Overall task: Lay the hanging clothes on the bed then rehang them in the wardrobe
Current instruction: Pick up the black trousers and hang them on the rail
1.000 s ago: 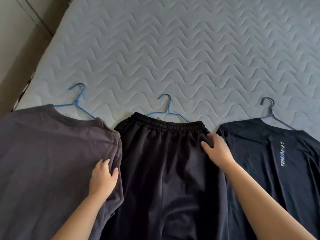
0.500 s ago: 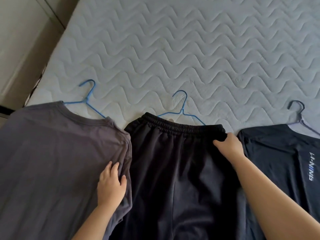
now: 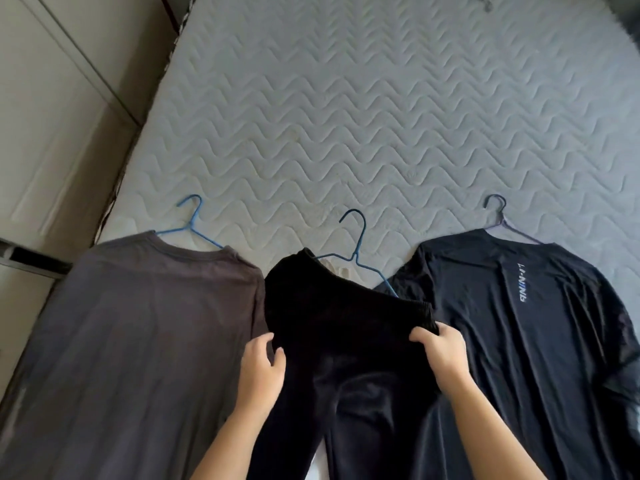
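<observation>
Three garments on hangers lie side by side on the quilted mattress (image 3: 346,116). A grey T-shirt (image 3: 131,341) on a blue hanger (image 3: 192,226) is at the left. Black shorts (image 3: 343,327) on a blue hanger (image 3: 356,251) are in the middle, their waistband bunched and skewed. A dark navy T-shirt (image 3: 526,323) with a printed logo, on a purple-grey hanger (image 3: 502,220), is at the right. My left hand (image 3: 261,368) grips the shorts' left side. My right hand (image 3: 441,351) pinches the right end of the waistband.
Pale wardrobe doors (image 3: 45,116) run along the mattress's left side, with a dark gap between them. The far part of the mattress is bare quilting.
My left hand has left the grey T-shirt and taken the shorts. Both hands have pulled the shorts toward me, skewing the waistband and exposing more of the hanger.
</observation>
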